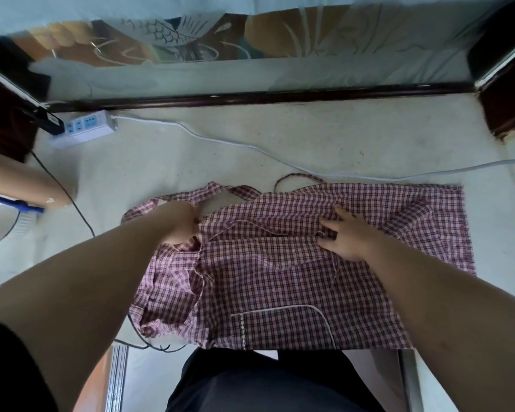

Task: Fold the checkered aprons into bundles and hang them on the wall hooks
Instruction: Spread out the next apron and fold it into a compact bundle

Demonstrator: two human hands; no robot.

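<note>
Dark trousers (250,382) nearest; on the pale tabletop (220,150), left hand (177,223) grips the pink-and-maroon checkered cloth apron (280,278), bunching it; right hand (347,236) presses it, fingers spread.

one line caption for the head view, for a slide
The left hand grips the checkered apron at its bib, the right hand presses it flat on a pale surface.
</note>
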